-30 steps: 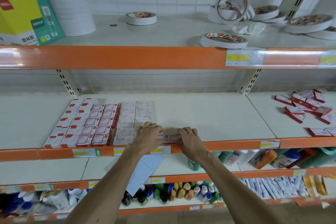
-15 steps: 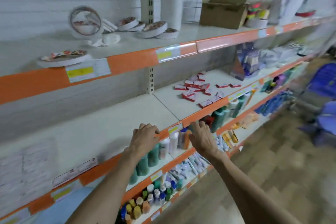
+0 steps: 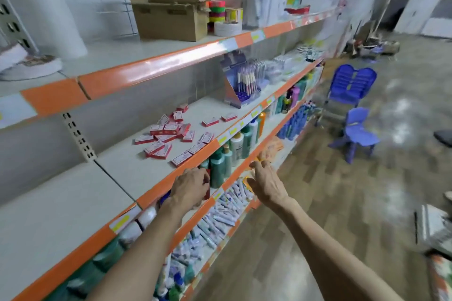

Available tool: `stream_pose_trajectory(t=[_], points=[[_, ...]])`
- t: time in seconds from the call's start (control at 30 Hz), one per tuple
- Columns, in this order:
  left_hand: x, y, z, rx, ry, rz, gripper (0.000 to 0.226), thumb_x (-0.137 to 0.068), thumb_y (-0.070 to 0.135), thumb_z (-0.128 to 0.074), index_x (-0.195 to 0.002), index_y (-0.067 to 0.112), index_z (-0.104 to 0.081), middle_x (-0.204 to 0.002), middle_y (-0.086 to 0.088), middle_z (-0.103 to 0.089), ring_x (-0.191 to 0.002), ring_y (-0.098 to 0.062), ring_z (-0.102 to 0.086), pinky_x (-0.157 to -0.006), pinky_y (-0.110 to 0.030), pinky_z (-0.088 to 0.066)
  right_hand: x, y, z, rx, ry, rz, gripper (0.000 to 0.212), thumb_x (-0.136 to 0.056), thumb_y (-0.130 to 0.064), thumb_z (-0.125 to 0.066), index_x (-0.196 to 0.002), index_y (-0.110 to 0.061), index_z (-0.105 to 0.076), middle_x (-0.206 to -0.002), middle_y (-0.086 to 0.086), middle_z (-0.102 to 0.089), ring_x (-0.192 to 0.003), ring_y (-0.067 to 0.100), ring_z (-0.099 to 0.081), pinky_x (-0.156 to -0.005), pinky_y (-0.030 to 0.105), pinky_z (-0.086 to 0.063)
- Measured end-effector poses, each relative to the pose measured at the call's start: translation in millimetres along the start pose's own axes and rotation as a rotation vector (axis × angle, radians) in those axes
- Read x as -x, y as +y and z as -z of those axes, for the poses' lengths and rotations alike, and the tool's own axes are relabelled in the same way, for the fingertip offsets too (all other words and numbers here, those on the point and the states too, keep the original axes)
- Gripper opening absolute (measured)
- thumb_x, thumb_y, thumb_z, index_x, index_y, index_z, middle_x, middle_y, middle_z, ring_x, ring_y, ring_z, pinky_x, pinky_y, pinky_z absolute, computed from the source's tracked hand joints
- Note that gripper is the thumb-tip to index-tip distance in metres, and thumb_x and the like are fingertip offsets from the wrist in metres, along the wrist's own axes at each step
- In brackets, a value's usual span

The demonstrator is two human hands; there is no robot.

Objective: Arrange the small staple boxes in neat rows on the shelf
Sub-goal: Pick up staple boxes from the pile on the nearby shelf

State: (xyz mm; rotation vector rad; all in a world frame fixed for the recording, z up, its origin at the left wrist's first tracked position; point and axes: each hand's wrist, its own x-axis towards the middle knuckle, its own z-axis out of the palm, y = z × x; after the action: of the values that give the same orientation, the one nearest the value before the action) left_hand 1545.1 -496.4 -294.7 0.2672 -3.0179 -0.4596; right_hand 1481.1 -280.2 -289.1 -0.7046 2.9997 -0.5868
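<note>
Left hand point(image 3: 189, 187), right hand point(image 3: 266, 183) moved right; staple boxes point(image 3: 168, 129) lie scattered.

You're holding left hand point(image 3: 189, 187) over the shelf point(image 3: 137, 171) edge, right hand point(image 3: 265, 184) spread at its 3 o'clock; staple boxes point(image 3: 168, 138) are lying scattered at 11 o'clock.

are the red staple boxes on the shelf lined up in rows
No, the staple boxes lie scattered at odd angles on the shelf, some overlapping.

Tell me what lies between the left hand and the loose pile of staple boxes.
In the head view, the orange shelf edge, one stray box and bare shelf separate the left hand from the pile.
</note>
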Motion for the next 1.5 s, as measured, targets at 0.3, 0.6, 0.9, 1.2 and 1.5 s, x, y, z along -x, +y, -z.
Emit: stream_pose_trajectory(t=[0.3,0.6,0.9,1.2,1.5], points=[[-75.0,2.2,-2.4,0.004,0.078,0.052,0.025,-0.093,0.023,-0.056,-0.117,0.020,-0.060,-0.118,-0.001,-0.059,-0.112,-0.022,-0.053,-0.092,-0.038,-0.046,-84.1,4.8,-14.4,-0.030,-0.011,0.133,0.041,-0.095,-0.021,-0.054,-0.132,-0.007,-0.044,-0.125,0.014,-0.048,-0.111,0.031,-0.047,-0.093,0.038,-0.041],[-179.8,-17.3,-7.9,0.073,0.067,0.123,0.030,-0.089,0.028,-0.059,-0.118,0.019,-0.059,-0.119,-0.001,-0.059,-0.108,-0.020,-0.058,-0.089,-0.035,-0.049,-195.0,21.8,-15.4,0.036,-0.059,0.170,0.036,-0.093,-0.020,-0.055,-0.126,-0.008,-0.046,-0.118,0.014,-0.051,-0.107,0.031,-0.049,-0.091,0.039,-0.044],[-254.4,-23.9,-13.8,0.063,0.048,0.153,0.030,-0.090,0.024,-0.063,-0.119,0.019,-0.059,-0.122,-0.002,-0.059,-0.110,-0.019,-0.058,-0.088,-0.036,-0.051,-280.2,44.1,-7.6,0.057,-0.078,0.181,0.038,-0.096,-0.022,-0.054,-0.131,-0.010,-0.045,-0.124,0.014,-0.050,-0.108,0.028,-0.049,-0.092,0.040,-0.046],[-311.8,-17.9,-36.0,-0.004,0.016,0.294,0.040,-0.090,0.022,-0.063,-0.128,0.015,-0.050,-0.127,-0.004,-0.050,-0.113,-0.024,-0.054,-0.091,-0.042,-0.050,-359.5,75.5,-14.6,0.069,-0.194,0.285,0.036,-0.096,-0.019,-0.053,-0.129,-0.006,-0.045,-0.124,0.015,-0.048,-0.114,0.032,-0.047,-0.094,0.037,-0.041],[-348.9,-17.6,-56.6,-0.138,0.036,0.460,0.053,-0.094,0.024,-0.058,-0.143,0.015,-0.039,-0.141,-0.004,-0.046,-0.125,-0.023,-0.047,-0.104,-0.033,-0.039,-440.1,88.2,-30.1,0.143,-0.330,0.427,0.041,-0.093,-0.013,-0.052,-0.134,-0.007,-0.045,-0.132,0.015,-0.048,-0.121,0.031,-0.042,-0.098,0.038,-0.041]])
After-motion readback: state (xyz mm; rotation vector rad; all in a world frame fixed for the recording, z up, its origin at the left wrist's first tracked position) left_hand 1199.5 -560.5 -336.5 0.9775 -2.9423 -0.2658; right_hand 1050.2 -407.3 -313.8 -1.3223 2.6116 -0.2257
